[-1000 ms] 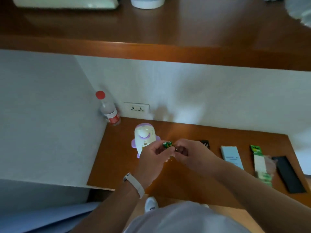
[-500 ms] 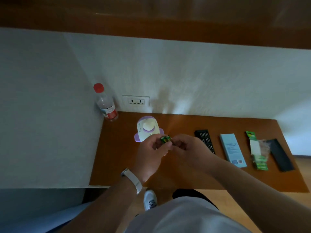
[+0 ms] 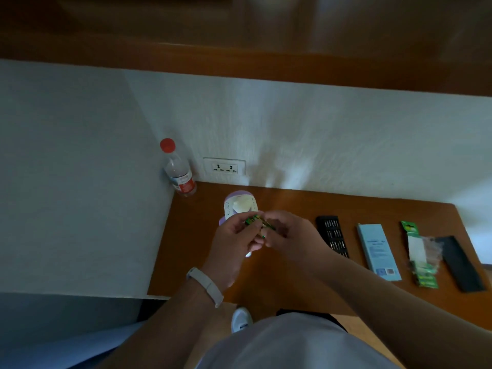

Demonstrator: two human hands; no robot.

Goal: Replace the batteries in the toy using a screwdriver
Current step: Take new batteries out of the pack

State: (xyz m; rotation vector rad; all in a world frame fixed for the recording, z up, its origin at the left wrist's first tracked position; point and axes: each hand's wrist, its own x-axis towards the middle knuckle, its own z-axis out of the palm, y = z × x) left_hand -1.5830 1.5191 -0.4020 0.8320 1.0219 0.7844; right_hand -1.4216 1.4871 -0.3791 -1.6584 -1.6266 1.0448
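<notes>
Head view: green batteries (image 3: 257, 222) are pinched between both hands, just in front of the toy (image 3: 241, 206). The left hand (image 3: 234, 243) is curled shut around the batteries from one side, a white band (image 3: 206, 284) seen on its wrist. The right hand (image 3: 290, 235) is closed on the same batteries from the other side, fingertips meeting those of the left. The toy, white and lilac, is seen standing on the wooden desk (image 3: 279, 286), partly hidden behind the left hand. Behind the toy, a wall socket (image 3: 224, 167) is set in the white wall, and a red-capped bottle (image 3: 177, 169) is stood in the corner. To the right of the toy, well apart, are laid a black bit tray (image 3: 332, 235), a pale blue box (image 3: 378, 251), a green battery pack (image 3: 420, 254) and a black lid (image 3: 462, 262).
</notes>
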